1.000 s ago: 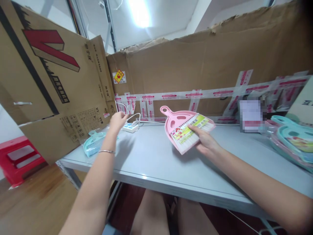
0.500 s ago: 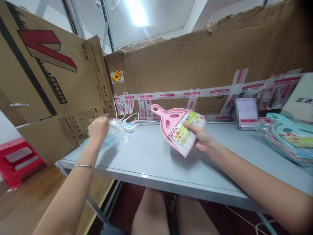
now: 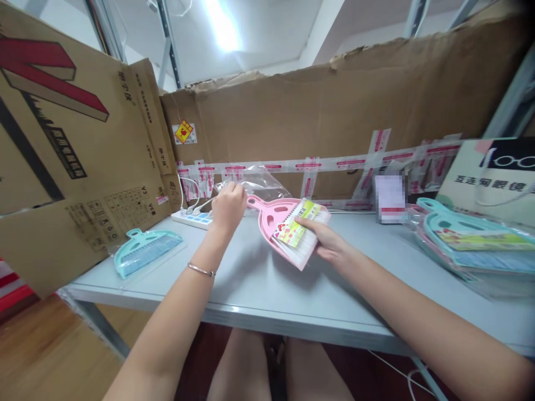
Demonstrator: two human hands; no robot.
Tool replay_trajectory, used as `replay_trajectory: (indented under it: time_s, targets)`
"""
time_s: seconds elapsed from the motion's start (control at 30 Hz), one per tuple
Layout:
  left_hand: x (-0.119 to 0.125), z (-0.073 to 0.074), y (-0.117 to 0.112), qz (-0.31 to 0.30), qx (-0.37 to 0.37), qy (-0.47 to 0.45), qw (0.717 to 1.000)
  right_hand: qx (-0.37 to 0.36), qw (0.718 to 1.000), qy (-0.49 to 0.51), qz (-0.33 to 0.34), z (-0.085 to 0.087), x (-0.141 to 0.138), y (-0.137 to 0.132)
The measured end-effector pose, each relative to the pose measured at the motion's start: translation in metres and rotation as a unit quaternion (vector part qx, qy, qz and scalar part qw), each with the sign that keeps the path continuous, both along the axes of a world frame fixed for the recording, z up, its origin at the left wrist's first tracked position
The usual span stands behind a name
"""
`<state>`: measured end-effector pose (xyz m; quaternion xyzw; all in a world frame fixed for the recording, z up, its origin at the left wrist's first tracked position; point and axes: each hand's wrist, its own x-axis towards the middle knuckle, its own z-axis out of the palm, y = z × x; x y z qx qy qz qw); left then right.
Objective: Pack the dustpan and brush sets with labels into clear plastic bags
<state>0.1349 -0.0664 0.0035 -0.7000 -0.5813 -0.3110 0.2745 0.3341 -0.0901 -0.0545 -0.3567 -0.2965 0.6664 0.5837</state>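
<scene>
Right hand [image 3: 330, 240] pinches the pink dustpan set [image 3: 291, 229] over the table's [image 3: 259, 298] middle, left hand [image 3: 229, 206] bunches a clear bag [image 3: 267, 177] by its handle [image 3: 253, 201], and the set's probably light, stiff, kinda slick, so grab rim or handle.

There are 2 hands, 1 left hand [image 3: 229, 205] and 1 right hand [image 3: 328, 239], and 1 bracelet [image 3: 201, 272]. Apart from the stack, the dustpan-and-brush sets number 2: 1 pink set [image 3: 292, 231] and 1 teal set [image 3: 146, 253]. The stack [image 3: 480, 239] has at least 2 more, 1 teal on top and 1 pink below; its full count is hidden. Also counted are 1 loose clear bag [image 3: 264, 181], 1 power strip [image 3: 197, 219], 1 table [image 3: 242, 295], 1 printed carton [image 3: 96, 145], 1 long cardboard panel [image 3: 292, 117], 1 yellow diamond sticker [image 3: 184, 132], 1 pixelated item [image 3: 390, 197] and 1 lit ceiling lamp [image 3: 221, 25].
</scene>
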Motion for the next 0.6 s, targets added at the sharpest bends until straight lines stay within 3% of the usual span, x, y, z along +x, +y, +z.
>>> replay_trajectory:
  time_s: [0.2, 0.43, 0.6]
  targets:
    - [0.004, -0.032, 0.005, -0.100, 0.000, -0.015, 0.995, -0.015, 0.997, 0.046, -0.054, -0.001, -0.003, 0.001]
    - [0.021, -0.040, -0.005, -0.174, -0.025, 0.008, 0.984, -0.029, 0.999, 0.027, -0.013, -0.012, -0.018, -0.002]
    - [0.024, -0.048, -0.005, -0.292, 0.001, 0.092, 0.952, 0.000, 0.994, 0.084, -0.065, -0.009, -0.019, -0.001]
